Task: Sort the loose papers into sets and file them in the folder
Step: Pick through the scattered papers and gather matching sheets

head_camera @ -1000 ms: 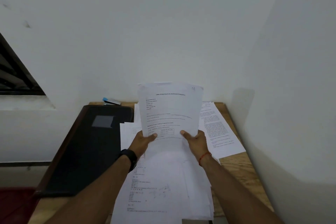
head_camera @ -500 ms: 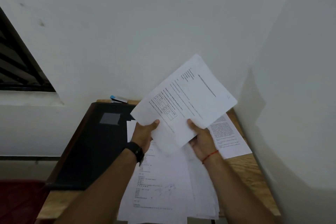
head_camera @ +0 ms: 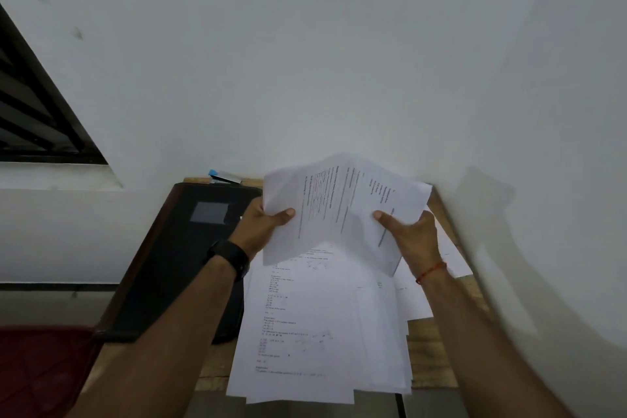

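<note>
Up against the white wall, the wooden surface carries the lot, pushed into the corner so nothing can slip off the back. On its left lies the black folder, flat and closed by the look of it. It's within easy reach but out of the sorting space, and I'd say nothing is filed yet. Right beside it the loose papers sprawl in a fanned heap towards the person, seeming to hang past the near edge and clearly not yet in sets. Look above the heap: there's the held sheaf, one sheet or several, I can't tell. Its printed lines run sideways, and it bows up in the middle because it's squeezed from both ends. The left hand pinches its left edge, thumb on top and fingers tucked behind. The right hand grips the lower right edge the same way. My guess is it's held clear of the heap to be read and matched to a set. At the back, a blue-tipped stapler sits by the folder's far edge, presumably for binding sets.
</note>
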